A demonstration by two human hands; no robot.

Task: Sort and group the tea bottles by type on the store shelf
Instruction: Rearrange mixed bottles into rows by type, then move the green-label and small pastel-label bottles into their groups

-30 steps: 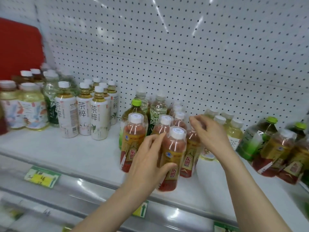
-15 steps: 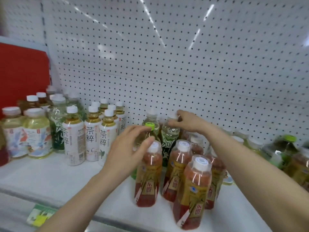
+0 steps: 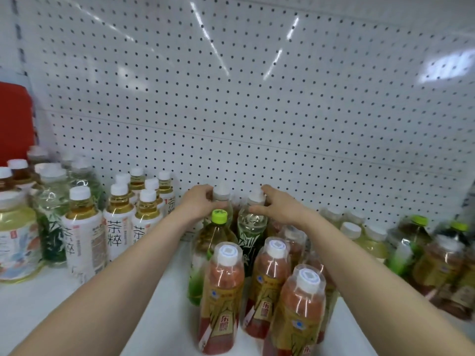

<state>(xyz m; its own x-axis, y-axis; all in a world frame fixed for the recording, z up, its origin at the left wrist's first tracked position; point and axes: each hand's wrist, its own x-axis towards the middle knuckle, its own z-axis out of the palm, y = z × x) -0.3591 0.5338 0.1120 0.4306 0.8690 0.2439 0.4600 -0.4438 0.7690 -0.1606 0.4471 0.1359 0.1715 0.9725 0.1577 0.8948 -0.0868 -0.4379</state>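
Note:
Two clear bottles with dark bamboo labels stand at the back of the middle cluster. My left hand (image 3: 199, 201) grips the top of the left clear bottle (image 3: 221, 192), and my right hand (image 3: 276, 205) grips the neck of the right clear bottle (image 3: 252, 227). Between my forearms stands a green-capped bottle (image 3: 212, 240). In front of it are several red tea bottles (image 3: 222, 289) with white caps. White-labelled amber tea bottles (image 3: 83, 232) are grouped at the left.
Large pale bottles (image 3: 15, 235) and dark green-labelled bottles (image 3: 52, 222) stand at the far left. Pale yellow bottles (image 3: 370, 240), green-capped and reddish bottles (image 3: 437, 260) crowd the right. The white shelf (image 3: 133, 317) is backed by a pegboard wall (image 3: 257, 111).
My left hand has moved from the green-capped bottle back to the left clear bottle's top. My right hand has settled on the right clear bottle. The view has come closer.

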